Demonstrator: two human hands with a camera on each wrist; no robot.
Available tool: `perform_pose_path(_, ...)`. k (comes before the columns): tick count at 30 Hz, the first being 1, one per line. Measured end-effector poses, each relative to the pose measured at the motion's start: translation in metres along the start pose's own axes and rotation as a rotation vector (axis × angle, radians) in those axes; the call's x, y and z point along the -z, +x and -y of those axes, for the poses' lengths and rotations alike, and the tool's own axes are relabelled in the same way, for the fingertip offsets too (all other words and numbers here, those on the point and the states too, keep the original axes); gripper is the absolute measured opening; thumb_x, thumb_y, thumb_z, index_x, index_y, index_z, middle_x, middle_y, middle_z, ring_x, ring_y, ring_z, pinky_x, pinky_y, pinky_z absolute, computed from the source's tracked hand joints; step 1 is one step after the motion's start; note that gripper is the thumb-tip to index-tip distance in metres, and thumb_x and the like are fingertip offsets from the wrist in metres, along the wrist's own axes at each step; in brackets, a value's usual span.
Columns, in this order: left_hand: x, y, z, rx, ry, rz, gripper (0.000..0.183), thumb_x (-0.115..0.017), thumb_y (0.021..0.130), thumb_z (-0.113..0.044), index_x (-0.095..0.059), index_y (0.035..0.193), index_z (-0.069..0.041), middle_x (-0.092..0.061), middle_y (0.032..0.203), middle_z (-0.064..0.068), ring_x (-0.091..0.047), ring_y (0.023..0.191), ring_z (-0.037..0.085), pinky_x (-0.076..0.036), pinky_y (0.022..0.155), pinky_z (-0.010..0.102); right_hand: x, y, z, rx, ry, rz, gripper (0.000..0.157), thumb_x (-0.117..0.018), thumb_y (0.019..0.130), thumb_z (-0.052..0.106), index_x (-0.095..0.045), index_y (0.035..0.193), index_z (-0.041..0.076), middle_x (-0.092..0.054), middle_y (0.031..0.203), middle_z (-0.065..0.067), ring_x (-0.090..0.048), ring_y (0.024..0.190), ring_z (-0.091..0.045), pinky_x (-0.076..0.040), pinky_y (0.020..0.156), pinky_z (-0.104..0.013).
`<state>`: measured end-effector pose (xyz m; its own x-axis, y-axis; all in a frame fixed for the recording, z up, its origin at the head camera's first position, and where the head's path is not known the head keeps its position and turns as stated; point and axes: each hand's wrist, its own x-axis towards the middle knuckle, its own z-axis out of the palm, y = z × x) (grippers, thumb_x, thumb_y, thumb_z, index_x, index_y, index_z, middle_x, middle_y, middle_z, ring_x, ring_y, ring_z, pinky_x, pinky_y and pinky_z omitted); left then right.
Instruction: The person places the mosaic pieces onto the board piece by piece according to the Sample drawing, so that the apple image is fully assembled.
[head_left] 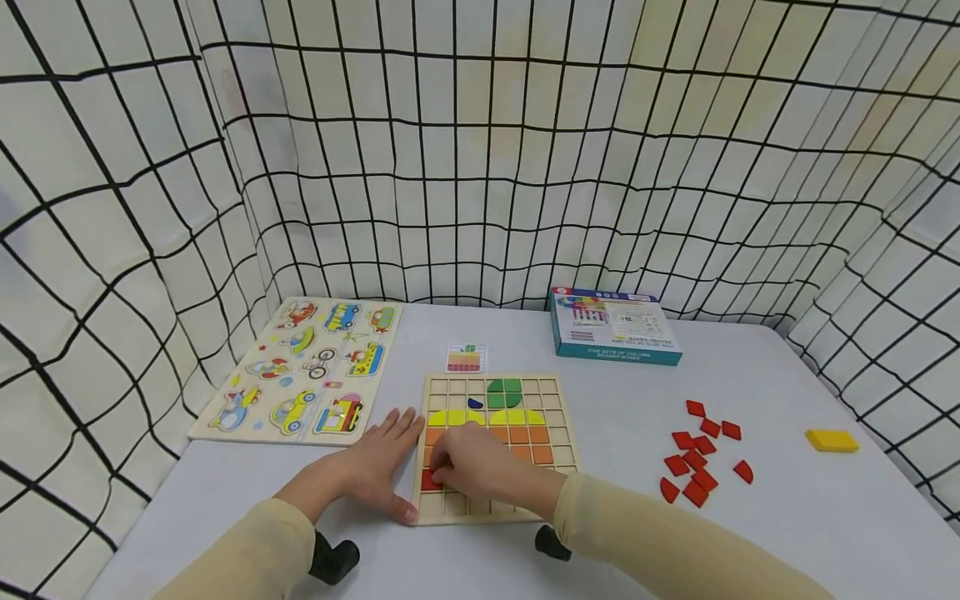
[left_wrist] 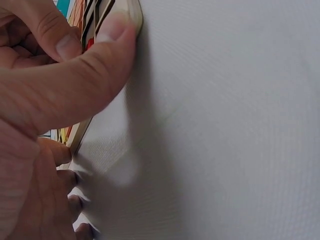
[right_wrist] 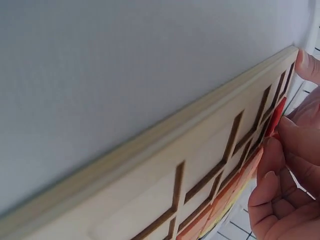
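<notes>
A wooden grid board (head_left: 491,515) lies flat on the table. It carries green quarter-round tiles (head_left: 504,393), yellow rounded tiles (head_left: 528,417), orange square tiles (head_left: 542,454) and a small dark blue piece (head_left: 476,403). Over its left part, my right hand (head_left: 480,467) pinches a red tile (right_wrist: 275,117) at the lower left cells; the fingers cover part of that tile in the head view. My left hand (head_left: 378,467) rests beside the board's left edge with fingers spread, its thumb touching the lower left corner in the left wrist view.
Several loose red tiles (head_left: 704,480) lie to the right, with a yellow block (head_left: 832,441) beyond. Behind the board are a small pattern card (head_left: 467,359) and a teal-edged box (head_left: 617,327). A vehicle picture puzzle (head_left: 300,367) lies left. Black netting (head_left: 450,175) encloses the table.
</notes>
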<state>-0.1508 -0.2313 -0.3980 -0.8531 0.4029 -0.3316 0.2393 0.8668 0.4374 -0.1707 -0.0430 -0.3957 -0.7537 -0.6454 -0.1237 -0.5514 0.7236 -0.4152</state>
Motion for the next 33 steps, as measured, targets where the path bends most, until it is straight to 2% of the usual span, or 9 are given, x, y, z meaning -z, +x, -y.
perform_pose_path(5,-0.002,0.003,0.002,-0.005,0.008,-0.001,0.123,-0.091,0.071,-0.045,-0.021,0.161,0.001,-0.013,0.170,0.024,-0.005,0.158,0.049,-0.011,0.125,0.068,0.009,-0.010,-0.019,0.022,0.075,-0.053,0.008,-0.075,0.093,0.012,-0.080,0.098,0.011,-0.072,0.082,0.006,-0.056,0.074,-0.005,-0.050,0.069,-0.013)
perform_pose_path(9,-0.003,0.003,0.002,-0.012,0.019,-0.005,0.124,-0.091,0.071,-0.045,-0.021,0.161,0.001,-0.012,0.170,0.025,-0.005,0.158,0.049,-0.012,0.125,0.067,0.029,-0.030,-0.053,-0.031,0.124,-0.087,0.009,-0.075,0.092,0.011,-0.079,0.100,0.010,-0.070,0.085,0.005,-0.057,0.076,-0.009,-0.051,0.068,-0.018)
perform_pose_path(12,-0.002,0.003,0.002,-0.010,0.027,-0.003,0.124,-0.091,0.071,-0.046,-0.020,0.161,0.001,-0.012,0.171,0.024,-0.005,0.158,0.048,-0.012,0.125,0.067,0.048,-0.051,-0.092,-0.098,0.134,-0.120,0.012,-0.075,0.092,0.010,-0.077,0.104,0.009,-0.070,0.090,0.004,-0.058,0.082,-0.012,-0.053,0.072,-0.022)
perform_pose_path(16,-0.002,0.004,0.002,-0.007,0.029,0.002,0.125,-0.091,0.071,-0.047,-0.020,0.162,0.000,-0.011,0.171,0.023,-0.004,0.158,0.048,-0.011,0.125,0.068,0.070,-0.081,-0.159,-0.179,0.103,-0.184,0.017,-0.074,0.093,0.008,-0.076,0.110,0.007,-0.073,0.098,-0.001,-0.061,0.088,-0.014,-0.056,0.078,-0.027)
perform_pose_path(20,-0.002,0.003,0.002,-0.003,0.030,0.006,0.125,-0.091,0.071,-0.047,-0.020,0.162,0.001,-0.011,0.171,0.024,-0.004,0.158,0.048,-0.011,0.125,0.068,0.092,-0.113,-0.223,-0.284,0.071,-0.215,0.023,-0.071,0.094,0.007,-0.072,0.117,0.002,-0.073,0.107,-0.011,-0.064,0.094,-0.021,-0.060,0.083,-0.036)
perform_pose_path(23,0.000,0.002,0.001,0.000,0.032,0.007,0.124,-0.091,0.071,-0.046,-0.020,0.161,0.002,-0.012,0.170,0.025,-0.004,0.157,0.049,-0.011,0.125,0.069,0.108,-0.132,-0.257,-0.366,0.048,-0.222,0.029,-0.069,0.095,0.006,-0.067,0.122,-0.004,-0.071,0.112,-0.020,-0.064,0.098,-0.030,-0.062,0.084,-0.041)
perform_pose_path(27,0.000,0.002,0.001,0.003,0.029,0.006,0.124,-0.091,0.070,-0.045,-0.021,0.161,0.003,-0.012,0.170,0.026,-0.004,0.157,0.050,-0.011,0.125,0.069,0.122,-0.144,-0.286,-0.448,0.025,-0.198,0.039,-0.067,0.096,0.006,-0.061,0.131,-0.008,-0.063,0.123,-0.031,-0.061,0.105,-0.041,-0.062,0.086,-0.045)
perform_pose_path(30,0.000,0.002,0.001,0.005,0.022,0.007,0.124,-0.091,0.071,-0.044,-0.021,0.161,0.002,-0.012,0.170,0.025,-0.004,0.157,0.049,-0.011,0.125,0.068,0.126,-0.147,-0.296,-0.488,0.022,-0.148,0.043,-0.069,0.095,0.008,-0.059,0.134,-0.008,-0.058,0.127,-0.035,-0.059,0.108,-0.044,-0.062,0.087,-0.047)
perform_pose_path(33,-0.001,0.003,0.000,0.003,0.021,0.008,0.123,-0.091,0.071,-0.044,-0.021,0.161,0.002,-0.012,0.170,0.025,-0.004,0.157,0.049,-0.011,0.125,0.068,0.126,-0.146,-0.301,-0.510,0.014,-0.087,0.044,-0.071,0.094,0.010,-0.060,0.132,-0.009,-0.059,0.124,-0.034,-0.058,0.106,-0.043,-0.061,0.089,-0.047)
